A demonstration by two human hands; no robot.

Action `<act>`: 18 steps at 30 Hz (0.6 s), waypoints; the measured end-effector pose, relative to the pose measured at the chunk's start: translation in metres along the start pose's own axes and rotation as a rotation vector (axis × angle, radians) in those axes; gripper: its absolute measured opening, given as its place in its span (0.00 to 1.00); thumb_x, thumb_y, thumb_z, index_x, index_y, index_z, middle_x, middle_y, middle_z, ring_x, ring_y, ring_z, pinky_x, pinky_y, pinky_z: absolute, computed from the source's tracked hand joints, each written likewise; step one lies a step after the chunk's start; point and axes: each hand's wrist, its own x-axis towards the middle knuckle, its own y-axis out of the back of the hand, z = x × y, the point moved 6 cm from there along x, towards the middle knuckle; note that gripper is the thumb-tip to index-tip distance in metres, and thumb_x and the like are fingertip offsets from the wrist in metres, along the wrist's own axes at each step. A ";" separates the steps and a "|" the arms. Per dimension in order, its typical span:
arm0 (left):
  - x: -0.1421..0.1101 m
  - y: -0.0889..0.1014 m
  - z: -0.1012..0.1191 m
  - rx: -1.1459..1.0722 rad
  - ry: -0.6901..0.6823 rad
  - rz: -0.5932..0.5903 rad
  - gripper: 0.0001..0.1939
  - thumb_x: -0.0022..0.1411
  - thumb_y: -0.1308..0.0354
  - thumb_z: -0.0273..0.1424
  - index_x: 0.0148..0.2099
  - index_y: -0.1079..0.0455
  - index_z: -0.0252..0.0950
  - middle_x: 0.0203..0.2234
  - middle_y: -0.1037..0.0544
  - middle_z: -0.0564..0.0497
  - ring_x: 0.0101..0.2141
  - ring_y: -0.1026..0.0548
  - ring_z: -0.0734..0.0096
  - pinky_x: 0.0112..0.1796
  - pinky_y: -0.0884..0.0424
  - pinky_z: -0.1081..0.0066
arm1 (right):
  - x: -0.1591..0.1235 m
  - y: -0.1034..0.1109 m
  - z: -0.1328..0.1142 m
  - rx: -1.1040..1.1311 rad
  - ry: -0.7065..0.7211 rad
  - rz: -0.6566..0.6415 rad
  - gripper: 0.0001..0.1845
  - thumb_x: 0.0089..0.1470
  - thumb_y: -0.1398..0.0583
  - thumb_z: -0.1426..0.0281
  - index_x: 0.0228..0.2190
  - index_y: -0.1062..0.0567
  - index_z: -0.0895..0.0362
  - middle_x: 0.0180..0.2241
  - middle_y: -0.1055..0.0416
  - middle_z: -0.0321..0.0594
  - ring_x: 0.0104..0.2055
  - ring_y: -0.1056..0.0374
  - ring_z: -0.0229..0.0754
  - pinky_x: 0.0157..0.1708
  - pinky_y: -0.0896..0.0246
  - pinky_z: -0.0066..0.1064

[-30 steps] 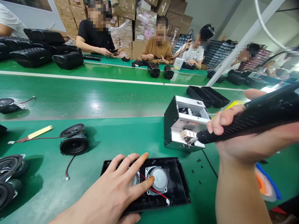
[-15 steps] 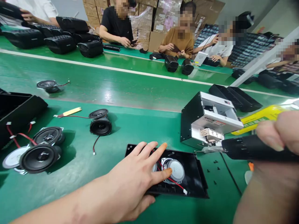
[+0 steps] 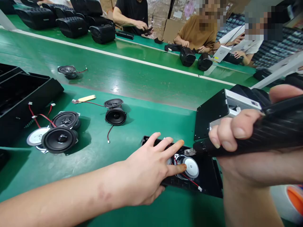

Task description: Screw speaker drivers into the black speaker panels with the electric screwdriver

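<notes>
My left hand (image 3: 149, 171) lies flat with spread fingers on a black speaker panel (image 3: 208, 181), fingertips touching the silver back of a speaker driver (image 3: 191, 167) with red wires. My right hand (image 3: 239, 138) grips a black electric screwdriver (image 3: 260, 135), whose tip hovers just above the driver's upper left corner. Behind the screwdriver stands a grey and black screw feeder box (image 3: 217, 112).
Loose speaker drivers (image 3: 60, 138) (image 3: 115, 115) with red leads lie on the green bench to the left, beside black trays (image 3: 26, 94). A conveyor belt (image 3: 118, 75) runs across the middle. Other people work on black speaker housings (image 3: 101, 33) at the far side.
My right hand brought the screwdriver tip from the screw feeder down to the driver in the panel. The view has shifted, so the scene slid right and up. My left hand stays on the panel.
</notes>
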 end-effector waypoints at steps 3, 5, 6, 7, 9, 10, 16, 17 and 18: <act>0.001 0.001 -0.001 0.002 0.003 -0.002 0.39 0.59 0.31 0.40 0.71 0.35 0.46 0.73 0.44 0.35 0.66 0.39 0.35 0.61 0.40 0.36 | -0.005 -0.010 0.002 0.012 0.119 -0.019 0.30 0.52 0.38 0.35 0.40 0.16 0.44 0.17 0.37 0.31 0.14 0.45 0.40 0.09 0.51 0.32; 0.002 0.001 -0.001 0.018 0.000 -0.003 0.39 0.59 0.31 0.41 0.71 0.35 0.46 0.73 0.44 0.34 0.66 0.38 0.37 0.59 0.38 0.39 | -0.009 -0.011 0.007 0.031 0.105 0.028 0.28 0.57 0.40 0.38 0.39 0.16 0.46 0.18 0.37 0.30 0.14 0.47 0.37 0.09 0.52 0.30; 0.002 0.001 -0.001 0.030 0.000 -0.004 0.39 0.60 0.31 0.42 0.71 0.36 0.47 0.73 0.45 0.34 0.66 0.39 0.38 0.58 0.37 0.40 | -0.010 -0.011 0.009 0.049 0.088 0.039 0.26 0.57 0.39 0.39 0.39 0.17 0.46 0.18 0.37 0.30 0.14 0.48 0.36 0.10 0.51 0.29; 0.002 0.001 -0.001 0.042 0.002 -0.007 0.39 0.60 0.32 0.43 0.71 0.36 0.47 0.73 0.45 0.34 0.65 0.39 0.39 0.58 0.36 0.41 | -0.011 -0.010 0.012 0.063 0.066 0.040 0.25 0.57 0.38 0.41 0.41 0.17 0.45 0.19 0.37 0.29 0.14 0.48 0.35 0.11 0.51 0.29; 0.002 -0.001 -0.001 0.057 0.005 -0.014 0.38 0.61 0.33 0.44 0.71 0.36 0.48 0.73 0.45 0.35 0.65 0.39 0.41 0.57 0.36 0.42 | -0.010 -0.008 0.018 0.073 0.033 -0.028 0.24 0.56 0.35 0.41 0.44 0.18 0.44 0.21 0.36 0.29 0.15 0.47 0.35 0.13 0.48 0.29; 0.001 -0.001 -0.001 0.060 0.005 -0.013 0.38 0.61 0.33 0.44 0.71 0.37 0.48 0.73 0.45 0.35 0.65 0.39 0.41 0.57 0.36 0.43 | -0.008 -0.006 0.020 0.069 0.025 -0.073 0.25 0.55 0.34 0.40 0.46 0.19 0.43 0.21 0.36 0.30 0.15 0.46 0.36 0.13 0.47 0.30; 0.001 -0.001 -0.002 0.059 -0.003 0.000 0.38 0.62 0.34 0.44 0.71 0.37 0.47 0.72 0.44 0.35 0.64 0.39 0.42 0.58 0.37 0.43 | 0.000 0.002 0.029 0.054 0.045 -0.174 0.31 0.50 0.34 0.35 0.47 0.18 0.41 0.21 0.35 0.33 0.13 0.45 0.40 0.11 0.48 0.33; 0.002 0.000 -0.002 0.056 -0.002 -0.010 0.38 0.62 0.35 0.44 0.72 0.37 0.47 0.72 0.45 0.35 0.64 0.39 0.42 0.58 0.37 0.42 | 0.000 0.001 0.030 0.070 0.031 -0.159 0.31 0.49 0.33 0.36 0.46 0.18 0.42 0.21 0.35 0.33 0.13 0.45 0.40 0.11 0.47 0.33; 0.002 0.001 -0.002 0.053 0.002 -0.023 0.38 0.62 0.35 0.44 0.72 0.37 0.48 0.73 0.45 0.35 0.65 0.39 0.42 0.58 0.37 0.42 | -0.001 -0.001 0.031 0.088 0.014 -0.142 0.31 0.48 0.32 0.37 0.45 0.18 0.43 0.21 0.35 0.34 0.14 0.44 0.40 0.11 0.47 0.33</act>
